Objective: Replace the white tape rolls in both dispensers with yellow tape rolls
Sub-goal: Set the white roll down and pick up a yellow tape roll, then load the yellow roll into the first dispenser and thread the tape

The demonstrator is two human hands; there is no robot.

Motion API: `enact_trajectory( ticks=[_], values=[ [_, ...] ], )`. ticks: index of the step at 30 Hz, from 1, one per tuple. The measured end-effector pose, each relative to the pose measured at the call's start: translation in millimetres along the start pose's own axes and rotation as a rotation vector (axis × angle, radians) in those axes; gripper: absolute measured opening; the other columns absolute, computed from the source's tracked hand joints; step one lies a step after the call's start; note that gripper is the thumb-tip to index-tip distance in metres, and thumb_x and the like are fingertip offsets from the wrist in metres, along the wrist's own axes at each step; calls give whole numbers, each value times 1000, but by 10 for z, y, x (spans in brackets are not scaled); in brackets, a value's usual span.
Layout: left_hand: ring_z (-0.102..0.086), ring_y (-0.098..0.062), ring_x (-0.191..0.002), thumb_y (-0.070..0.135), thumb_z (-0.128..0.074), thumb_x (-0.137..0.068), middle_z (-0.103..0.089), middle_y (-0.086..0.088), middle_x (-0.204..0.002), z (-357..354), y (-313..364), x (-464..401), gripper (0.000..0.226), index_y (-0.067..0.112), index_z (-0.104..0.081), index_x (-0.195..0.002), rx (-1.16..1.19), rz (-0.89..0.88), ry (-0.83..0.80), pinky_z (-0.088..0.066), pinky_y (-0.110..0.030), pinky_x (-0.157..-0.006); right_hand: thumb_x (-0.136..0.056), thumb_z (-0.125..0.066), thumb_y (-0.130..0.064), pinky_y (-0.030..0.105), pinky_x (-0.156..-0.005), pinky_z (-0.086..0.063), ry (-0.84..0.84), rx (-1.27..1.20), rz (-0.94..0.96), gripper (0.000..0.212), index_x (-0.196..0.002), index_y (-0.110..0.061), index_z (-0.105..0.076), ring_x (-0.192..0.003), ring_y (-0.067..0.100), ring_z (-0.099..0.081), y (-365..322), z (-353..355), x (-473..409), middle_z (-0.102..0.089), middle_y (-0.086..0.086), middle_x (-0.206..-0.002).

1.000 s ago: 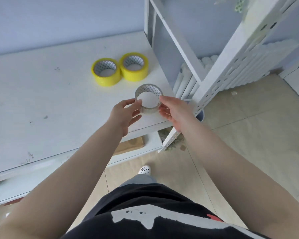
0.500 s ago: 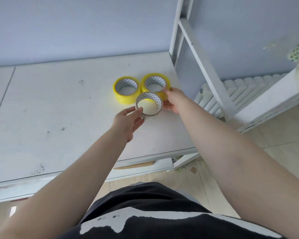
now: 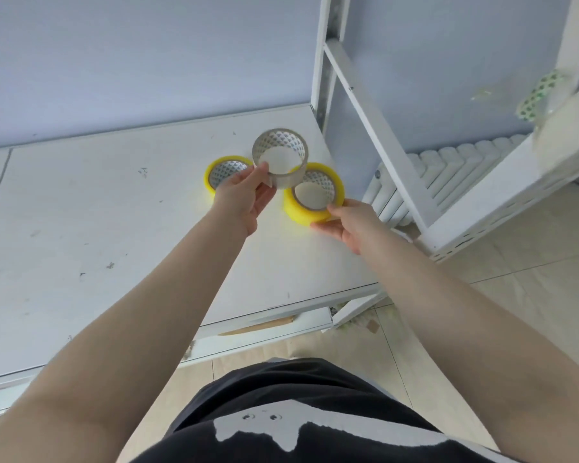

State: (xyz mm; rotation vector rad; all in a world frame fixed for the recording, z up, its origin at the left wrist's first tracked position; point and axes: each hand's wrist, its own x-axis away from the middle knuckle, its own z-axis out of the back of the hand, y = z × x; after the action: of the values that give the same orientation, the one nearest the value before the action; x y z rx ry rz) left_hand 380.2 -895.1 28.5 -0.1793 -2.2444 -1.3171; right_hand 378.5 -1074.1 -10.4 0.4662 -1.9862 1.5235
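A white tape roll [image 3: 280,158] is pinched in the left hand [image 3: 244,195] above the bench's [image 3: 81,228] far right corner while a yellow tape roll [image 3: 313,195] there is gripped by the right hand [image 3: 345,222], so refitting seemingly remains, no dispenser being visible.

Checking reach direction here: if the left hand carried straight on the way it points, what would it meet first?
Holding the white tape roll, the left hand points toward the wall; only bare table lies between, though depth is unclear.

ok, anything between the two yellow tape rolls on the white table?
Head view: the left hand holds the clear, nearly spent tape roll over the gap between the left yellow tape roll and the right yellow tape roll, which the right hand grips.
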Motion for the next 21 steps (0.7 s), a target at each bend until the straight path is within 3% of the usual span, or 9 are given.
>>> enact_trajectory(
  ticks=[3, 7, 9, 11, 15, 17, 21],
  values=[
    [-64, -12, -79, 23, -73, -82, -65, -3, -84, -294, 40, -240, 14, 13, -64, -88, -158, 33, 30, -58, -24, -77, -93, -55, -2, 41, -80, -58, -11, 3, -36, 39, -131, 1, -47, -71, 34, -69, 157, 171, 187, -63, 25, -116],
    [-58, -9, -60, 30, -75, -80, -59, 1, -70, -542, -94, -546, 21, 16, -61, -72, -382, 102, 61, -52, -32, -88, -92, -58, -4, 35, -62, -62, -29, -12, -74, 42, -131, -1, -47, -69, 34, -72, 291, 293, 373, -67, 26, -109],
    [-57, -12, -57, 34, -75, -79, -56, 0, -64, -584, -181, -638, 29, 14, -57, -67, -463, 128, 91, -50, -30, -76, -91, -59, -4, 33, -59, -61, -30, -14, -89, 39, -129, -1, -49, -68, 35, -73, 338, 339, 442, -68, 26, -104],
    [-58, -19, -63, 38, -75, -77, -55, -3, -60, -586, -248, -717, 37, 12, -52, -65, -560, 133, 134, -44, -29, -64, -91, -59, -5, 33, -59, -61, -30, -6, -102, 37, -128, -2, -52, -69, 35, -73, 387, 377, 497, -69, 26, -99],
    [-61, -24, -72, 39, -75, -77, -57, -6, -66, -549, -313, -813, 44, 11, -45, -62, -621, 125, 167, -49, -27, -60, -92, -58, -6, 35, -65, -62, -38, 16, -103, 35, -126, -3, -53, -74, 36, -74, 473, 409, 560, -70, 26, -98],
    [-58, -23, -68, 37, -72, -80, -57, -6, -63, -534, -323, -815, 43, 12, -44, -59, -647, 103, 159, -38, -24, -45, -92, -58, -6, 36, -67, -62, -39, 22, -100, 35, -126, -4, -54, -76, 37, -74, 494, 418, 569, -70, 26, -98],
    [-61, -24, -68, 39, -71, -81, -63, -5, -67, -515, -336, -819, 39, 11, -51, -64, -689, 46, 181, -34, -22, -46, -92, -59, -6, 38, -72, -62, -34, 17, -107, 35, -127, -4, -54, -78, 37, -74, 493, 415, 592, -71, 26, -98]
  ],
)
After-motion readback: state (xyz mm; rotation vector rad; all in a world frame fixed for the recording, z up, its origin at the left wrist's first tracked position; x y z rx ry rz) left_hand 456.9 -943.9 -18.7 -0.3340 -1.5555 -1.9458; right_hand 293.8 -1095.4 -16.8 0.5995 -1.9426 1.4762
